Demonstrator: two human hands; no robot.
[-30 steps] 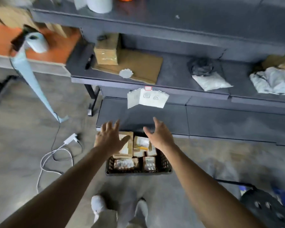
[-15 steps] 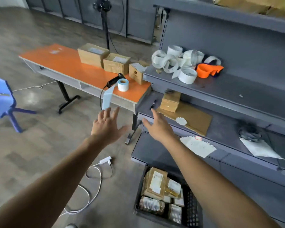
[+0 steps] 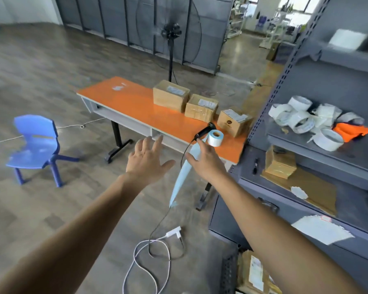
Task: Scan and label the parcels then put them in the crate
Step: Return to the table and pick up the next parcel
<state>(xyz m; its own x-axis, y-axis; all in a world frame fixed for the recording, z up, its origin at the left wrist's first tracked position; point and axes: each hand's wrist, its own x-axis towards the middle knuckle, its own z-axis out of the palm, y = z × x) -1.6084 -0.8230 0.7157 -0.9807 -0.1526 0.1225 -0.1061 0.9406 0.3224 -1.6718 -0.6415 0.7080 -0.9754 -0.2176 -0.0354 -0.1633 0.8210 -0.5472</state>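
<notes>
Left hand point(image 3: 146, 159): raised ahead of the body, fingers spread, holding nothing; right hand point(image 3: 206, 161): likewise spread and holding nothing, in front of the upper part of the hanging pale blue liner strip point(image 3: 180, 181), contact not discernible; orange table point(image 3: 132, 105): bears three cardboard parcels in a row along its far edge, namely the far parcel point(image 3: 170, 95), the middle parcel point(image 3: 201, 108) and the near parcel point(image 3: 234, 122), each with a paper slip on top; black barcode scanner point(image 3: 204, 130): lies near the table's right end, just beside the label roll point(image 3: 215, 137), its cord trailing to the floor; black crate point(image 3: 228, 272): on the floor at lower right, holding labelled parcels point(image 3: 253, 272); grey shelving unit point(image 3: 306, 145): right of the table, carrying white tape rolls point(image 3: 302, 117) and a small carton point(image 3: 280, 164); blue chair point(image 3: 36, 145): left, well apart from the table.
</notes>
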